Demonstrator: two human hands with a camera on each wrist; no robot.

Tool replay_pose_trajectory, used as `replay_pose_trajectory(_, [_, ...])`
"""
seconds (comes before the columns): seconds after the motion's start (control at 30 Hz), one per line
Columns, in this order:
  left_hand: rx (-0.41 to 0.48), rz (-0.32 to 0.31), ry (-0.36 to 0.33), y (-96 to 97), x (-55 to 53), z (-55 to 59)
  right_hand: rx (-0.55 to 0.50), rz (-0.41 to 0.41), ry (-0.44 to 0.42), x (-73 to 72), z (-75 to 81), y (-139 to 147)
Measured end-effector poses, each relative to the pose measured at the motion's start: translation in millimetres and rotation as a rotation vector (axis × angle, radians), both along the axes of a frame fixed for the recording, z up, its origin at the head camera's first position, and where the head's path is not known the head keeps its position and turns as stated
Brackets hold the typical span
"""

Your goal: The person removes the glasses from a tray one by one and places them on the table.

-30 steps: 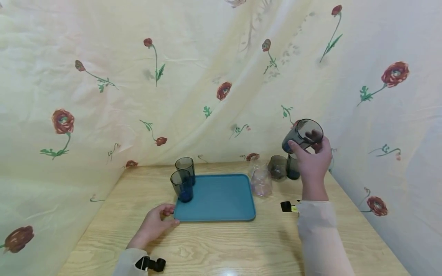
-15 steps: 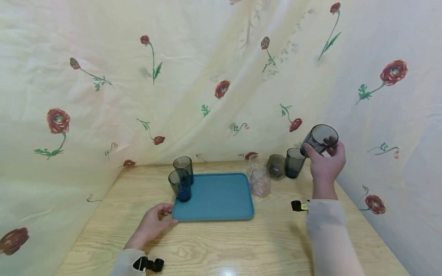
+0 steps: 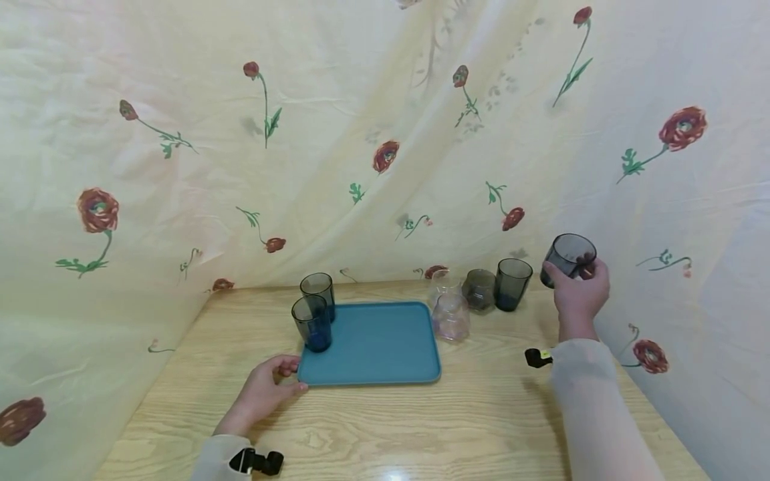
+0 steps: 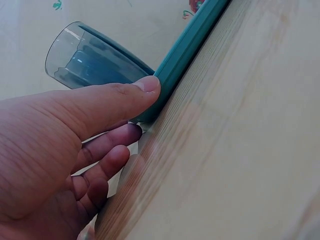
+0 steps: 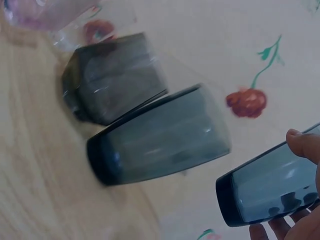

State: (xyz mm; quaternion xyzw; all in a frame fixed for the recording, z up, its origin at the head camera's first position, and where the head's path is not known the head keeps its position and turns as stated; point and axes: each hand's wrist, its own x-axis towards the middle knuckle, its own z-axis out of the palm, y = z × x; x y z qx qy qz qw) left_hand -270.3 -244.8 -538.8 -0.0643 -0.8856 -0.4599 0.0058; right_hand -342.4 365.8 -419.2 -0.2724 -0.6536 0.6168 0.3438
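My right hand [image 3: 583, 294] grips a smoky grey drinking glass [image 3: 558, 257] above the far right of the table, beside a matching upright glass [image 3: 512, 287]. In the right wrist view, thumb and fingers lie around the held glass [image 5: 262, 182], mouth end out of frame. My left hand [image 3: 260, 395] holds the near-left corner of a blue tray [image 3: 385, 344]. Its thumb presses the rim in the left wrist view, the other fingers curled by the corner. Two dark glasses, a nearer one [image 3: 313, 327] and a farther one [image 3: 320, 286], stand at the tray's left end.
Right of the tray stand a pinkish clear glass [image 3: 451, 321], another clear glass [image 3: 442, 282] behind it, and a squat grey faceted glass [image 3: 479, 292]. A flowered cloth [image 3: 337, 174] hangs behind the wooden table [image 3: 361, 427].
My right hand has carried the grey glass rightward and lower, away from the upright glass, and the glass now tilts less. My left hand has stayed at the tray corner.
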Motion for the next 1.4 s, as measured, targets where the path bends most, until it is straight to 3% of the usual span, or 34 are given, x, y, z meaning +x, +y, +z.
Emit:
replay_pose_trajectory(0.27, [0.018, -0.009, 0.007, 0.9, 1.0, 0.1, 0.072, 0.056, -0.124, -17.1, -34.4, 16.8])
replay_pose_trajectory(0.7, [0.02, -0.012, -0.003, 0.7, 1.5, 0.6, 0.111, 0.178, -0.236, -22.4, -61.9, 30.0])
replay_pose_trajectory(1.4, [0.025, -0.015, -0.005, -0.5, 0.8, 0.1, 0.166, 0.255, -0.274, -21.5, -62.4, 25.6])
